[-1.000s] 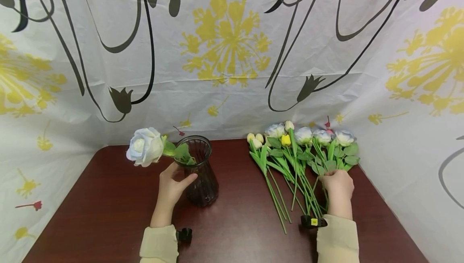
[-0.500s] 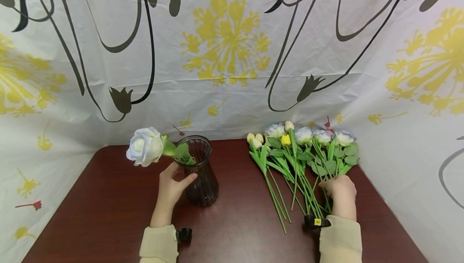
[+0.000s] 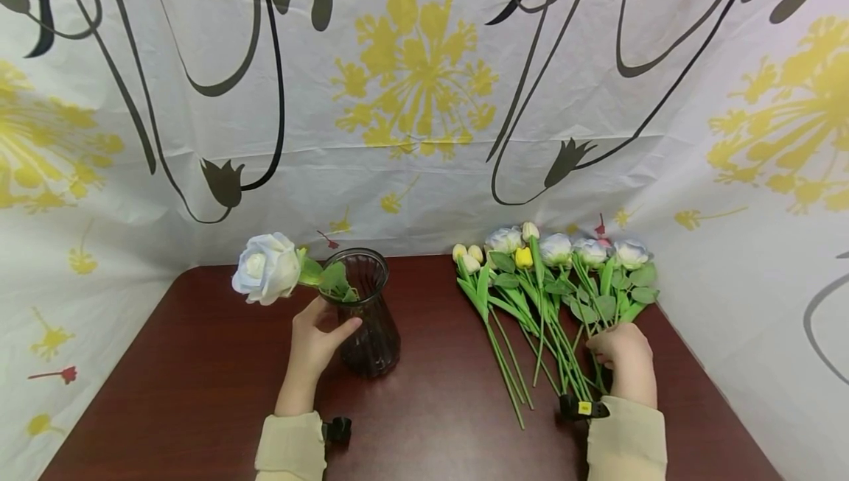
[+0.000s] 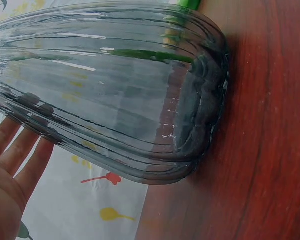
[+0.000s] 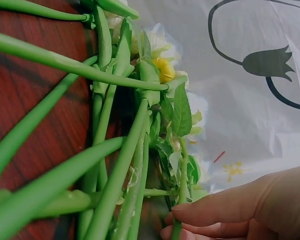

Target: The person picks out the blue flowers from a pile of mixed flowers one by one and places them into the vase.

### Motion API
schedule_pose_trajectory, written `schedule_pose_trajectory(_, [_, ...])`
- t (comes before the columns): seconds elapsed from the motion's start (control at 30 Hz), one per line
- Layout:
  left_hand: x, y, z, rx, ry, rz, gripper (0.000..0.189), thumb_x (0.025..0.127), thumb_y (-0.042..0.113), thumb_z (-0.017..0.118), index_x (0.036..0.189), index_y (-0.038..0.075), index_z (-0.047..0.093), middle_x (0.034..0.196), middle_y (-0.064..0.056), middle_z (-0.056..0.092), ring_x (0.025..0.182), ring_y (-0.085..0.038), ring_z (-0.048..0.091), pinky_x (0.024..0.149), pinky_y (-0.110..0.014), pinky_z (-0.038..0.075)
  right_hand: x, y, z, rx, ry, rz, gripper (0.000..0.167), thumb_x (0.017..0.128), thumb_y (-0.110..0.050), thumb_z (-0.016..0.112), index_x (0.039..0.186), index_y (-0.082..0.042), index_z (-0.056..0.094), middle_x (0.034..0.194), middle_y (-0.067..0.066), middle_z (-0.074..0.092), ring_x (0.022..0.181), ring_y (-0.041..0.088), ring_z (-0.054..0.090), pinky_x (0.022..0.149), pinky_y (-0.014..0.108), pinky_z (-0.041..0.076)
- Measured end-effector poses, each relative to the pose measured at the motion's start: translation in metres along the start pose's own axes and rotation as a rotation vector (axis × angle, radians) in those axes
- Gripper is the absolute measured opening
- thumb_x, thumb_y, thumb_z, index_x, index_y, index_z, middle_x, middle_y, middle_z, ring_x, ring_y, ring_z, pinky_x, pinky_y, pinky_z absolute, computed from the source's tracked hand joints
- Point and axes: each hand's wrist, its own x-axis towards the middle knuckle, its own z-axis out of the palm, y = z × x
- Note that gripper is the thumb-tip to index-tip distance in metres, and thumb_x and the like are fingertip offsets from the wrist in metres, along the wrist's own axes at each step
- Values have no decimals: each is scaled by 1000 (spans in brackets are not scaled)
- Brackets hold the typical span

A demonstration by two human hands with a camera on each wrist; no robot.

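A dark, ribbed glass vase (image 3: 368, 341) stands on the table at left of centre. My left hand (image 3: 315, 341) holds it round the neck, thumb toward the front and fingers behind; the left wrist view shows its fingertips against the glass (image 4: 110, 110). One pale blue-white artificial rose (image 3: 267, 269) leans out of the vase to the left, its green stem (image 4: 145, 54) visible through the glass. On the right, my right hand (image 3: 623, 356) pinches a green flower stem (image 5: 183, 175) between thumb and fingers, low among the bunch. The stem's lower end is hidden.
Several artificial flowers lie spread at the table's right rear: pale roses (image 3: 556, 248), white tulips (image 3: 469, 261) and a yellow tulip (image 3: 523, 257). Their stems cross one another. A patterned cloth (image 3: 424, 201) hangs behind the reddish-brown table (image 3: 451, 422).
My right hand has shifted a little toward me and to the right along the stems, now pinching lower down. The left hand, vase and rose have stayed put.
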Motion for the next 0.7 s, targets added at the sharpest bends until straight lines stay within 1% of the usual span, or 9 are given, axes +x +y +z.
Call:
schedule_pose_trajectory(0.23, [0,0,0,-3,-2,-5,38,71,-2,82,106,-3,68,95,-14,70,79,-12,62,68,-19,51,-1,-1,1,12,2,-29,25,90,-10,62,66,-5,64,63,9,62,58,24,59,53,34,48])
schedule_pose_trajectory(0.43, [0,0,0,-5,-2,-11,38,71,-2,82,106,-3,68,95,-14,70,80,-11,62,69,-19,51,-1,-1,0,33,29,-34,16,89,-9,62,74,-2,65,65,9,62,61,24,60,53,34,48])
schedule_pose_trajectory(0.53, [0,0,0,-4,-3,-18,38,71,-1,82,106,-3,68,95,-14,70,80,-11,62,68,-18,51,-2,-3,-1,31,38,-35,15,89,-10,62,76,-2,64,66,9,62,61,24,58,53,35,47])
schedule_pose_trajectory(0.7, [0,-1,0,0,-3,-21,38,71,-1,82,106,-3,68,95,-14,69,80,-10,61,68,-17,51,-4,-6,-3,7,52,-43,15,89,-11,61,78,-3,66,65,7,61,60,23,54,53,35,43])
